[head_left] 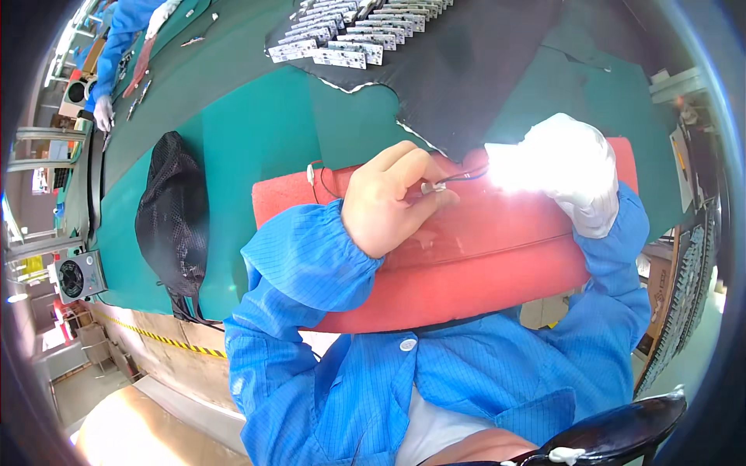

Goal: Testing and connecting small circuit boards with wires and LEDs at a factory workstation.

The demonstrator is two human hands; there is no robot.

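Observation:
My bare left hand pinches a small white connector on the end of thin dark wires, held over a red foam pad. My right hand, in a white glove, grips a bright overexposed white part at the wires' other end; its shape is washed out by glare. Both blue sleeves rest on the pad. A thin wire loops over the pad's top left corner.
A black mesh bag lies on the green bench mat to the left. Rows of small white circuit boards sit on a black sheet at the back. Another person's blue sleeve and gloved hand work far left. A small fan stands low left.

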